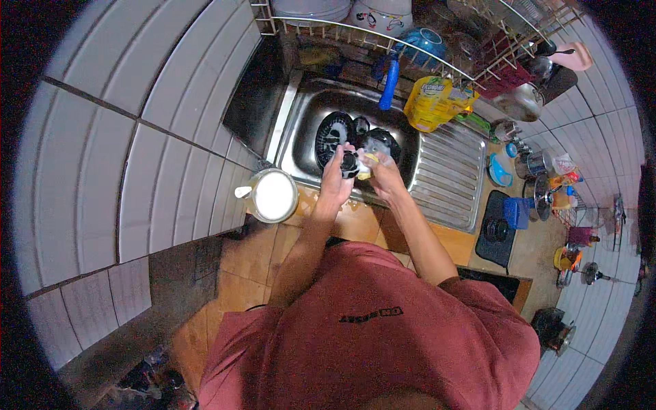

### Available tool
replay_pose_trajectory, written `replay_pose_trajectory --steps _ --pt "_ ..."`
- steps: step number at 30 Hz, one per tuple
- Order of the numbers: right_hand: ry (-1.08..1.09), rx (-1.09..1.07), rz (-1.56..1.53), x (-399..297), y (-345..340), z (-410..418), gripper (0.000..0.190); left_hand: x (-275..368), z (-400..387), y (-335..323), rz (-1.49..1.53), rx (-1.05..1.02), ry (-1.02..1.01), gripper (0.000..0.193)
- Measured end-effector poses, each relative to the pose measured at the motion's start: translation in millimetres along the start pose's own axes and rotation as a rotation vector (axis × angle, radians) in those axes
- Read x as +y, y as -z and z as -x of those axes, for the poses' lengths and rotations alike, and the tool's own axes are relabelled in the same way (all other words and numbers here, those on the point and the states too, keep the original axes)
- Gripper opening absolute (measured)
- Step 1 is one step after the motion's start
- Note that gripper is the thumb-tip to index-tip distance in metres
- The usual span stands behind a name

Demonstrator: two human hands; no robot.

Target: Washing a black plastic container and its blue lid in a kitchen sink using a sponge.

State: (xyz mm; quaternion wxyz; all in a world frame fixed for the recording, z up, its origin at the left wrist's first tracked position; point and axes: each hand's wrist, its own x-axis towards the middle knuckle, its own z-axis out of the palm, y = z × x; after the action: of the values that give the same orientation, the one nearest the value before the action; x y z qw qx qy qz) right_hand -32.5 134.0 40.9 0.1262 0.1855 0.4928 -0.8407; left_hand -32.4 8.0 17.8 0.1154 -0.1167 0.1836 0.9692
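Over the steel sink basin (307,123), my left hand (336,177) holds a small round black part (349,161) with suds on it. My right hand (384,171) grips a yellow sponge (370,163) close beside that part, and white foam lies between the two hands. Below them in the basin lie a black ribbed basket-like piece (333,134), a smaller round black piece (361,124) and a larger dark sudsy piece (382,141). The hands partly cover these, so their exact kind is hard to tell.
Left of my arm stands a white-filled jug (275,196). A wire dish rack (369,33) with bowls hangs above the sink. A blue handle (389,84) and a yellow pouch (430,105) border the basin. The ribbed drainboard (448,174) lies right, before a dark mat (495,230).
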Motion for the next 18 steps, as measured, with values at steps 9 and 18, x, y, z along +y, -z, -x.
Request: replay_pose_trajectory --steps 9,18 --pt "0.673 0.158 1.133 -14.8 -37.7 37.2 0.018 4.7 4.8 -15.0 0.072 0.115 -0.085 0.022" --pt "0.843 0.142 1.364 -8.6 -39.6 46.2 0.023 13.5 5.7 -19.9 0.153 0.315 -0.130 0.027"
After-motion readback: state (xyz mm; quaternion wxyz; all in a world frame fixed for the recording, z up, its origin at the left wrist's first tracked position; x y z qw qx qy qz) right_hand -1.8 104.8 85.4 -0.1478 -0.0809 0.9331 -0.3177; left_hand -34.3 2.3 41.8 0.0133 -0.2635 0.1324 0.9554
